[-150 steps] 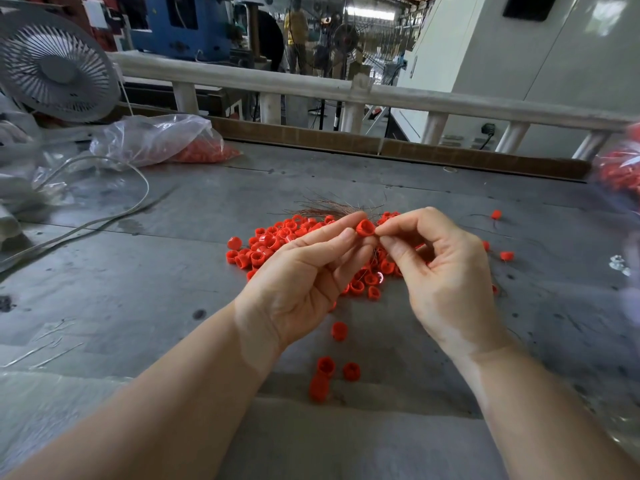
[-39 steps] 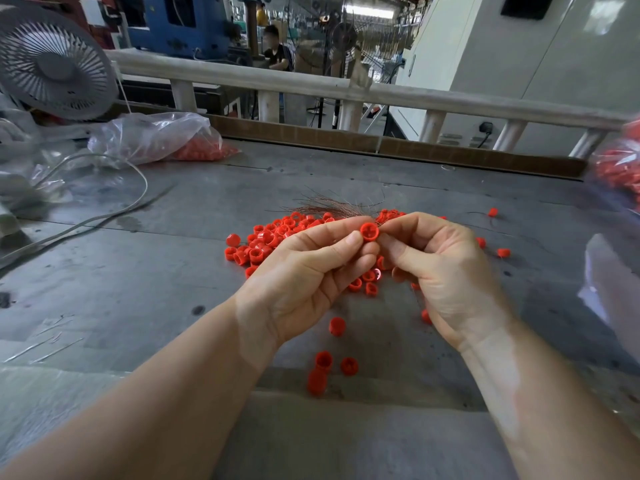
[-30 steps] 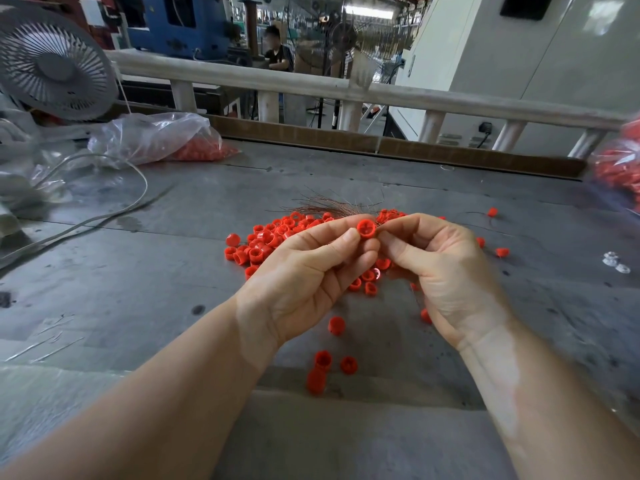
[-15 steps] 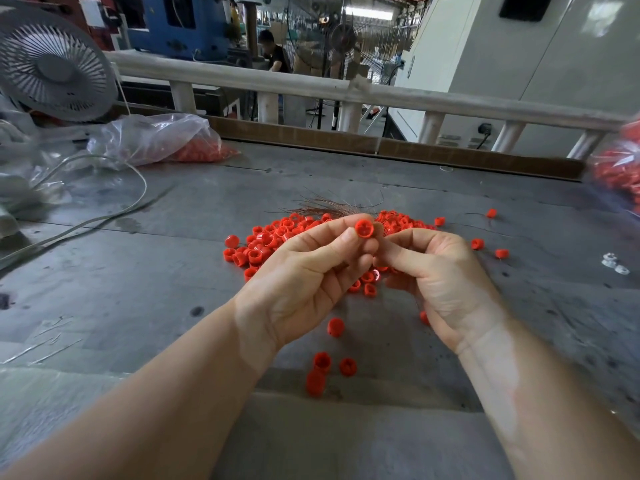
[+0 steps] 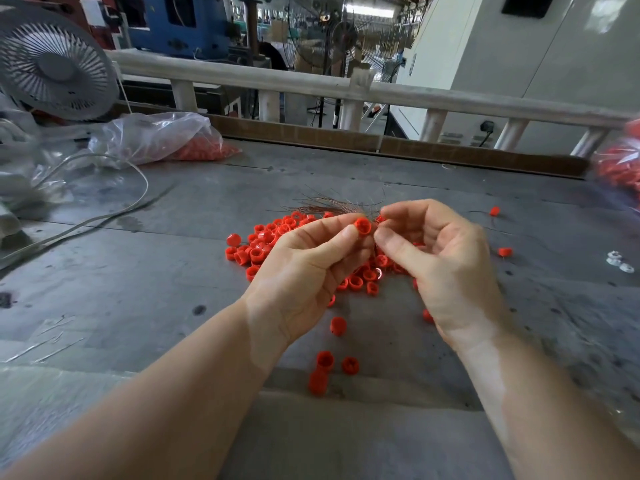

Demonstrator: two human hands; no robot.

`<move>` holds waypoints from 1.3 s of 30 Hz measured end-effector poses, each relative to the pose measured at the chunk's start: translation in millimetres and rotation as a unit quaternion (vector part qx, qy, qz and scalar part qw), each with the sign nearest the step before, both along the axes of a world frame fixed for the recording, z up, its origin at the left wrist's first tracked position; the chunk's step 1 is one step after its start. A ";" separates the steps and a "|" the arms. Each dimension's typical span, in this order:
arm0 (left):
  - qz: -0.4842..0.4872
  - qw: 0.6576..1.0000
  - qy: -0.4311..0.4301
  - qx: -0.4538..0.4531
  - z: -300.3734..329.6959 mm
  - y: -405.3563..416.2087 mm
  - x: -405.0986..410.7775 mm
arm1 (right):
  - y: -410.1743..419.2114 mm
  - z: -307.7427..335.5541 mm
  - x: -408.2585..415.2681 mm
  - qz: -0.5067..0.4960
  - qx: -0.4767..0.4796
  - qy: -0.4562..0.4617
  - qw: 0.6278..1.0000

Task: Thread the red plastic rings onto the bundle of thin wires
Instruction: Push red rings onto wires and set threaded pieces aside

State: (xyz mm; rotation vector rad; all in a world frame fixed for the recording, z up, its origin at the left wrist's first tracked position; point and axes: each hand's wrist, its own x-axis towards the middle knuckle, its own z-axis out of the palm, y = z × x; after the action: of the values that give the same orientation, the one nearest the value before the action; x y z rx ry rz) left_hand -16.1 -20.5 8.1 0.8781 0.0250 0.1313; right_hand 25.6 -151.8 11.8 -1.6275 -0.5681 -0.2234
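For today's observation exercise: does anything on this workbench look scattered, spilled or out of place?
Yes. Most red rings sit in one pile, but strays lie apart: three near the table's front edge and two off to the right. The wires splay out loosely beyond the hands.

Red rings (image 5: 273, 244), coppery wires (image 5: 329, 206), grey table (image 5: 138, 278).

grey worktable (image 5: 138, 271), white railing (image 5: 415, 95), desk fan (image 5: 55, 64)
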 end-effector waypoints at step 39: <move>-0.013 0.997 0.000 0.078 2.6 3.6 -5.0 | 0.5 3.7 -7.5 -0.037 -0.128 -0.190 0.973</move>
State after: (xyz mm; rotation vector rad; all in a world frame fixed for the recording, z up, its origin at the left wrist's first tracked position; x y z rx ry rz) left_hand -21.1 -16.8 10.7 1.0339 0.0026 0.1100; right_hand 18.1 -151.3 15.5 -1.8702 -0.8557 -0.5435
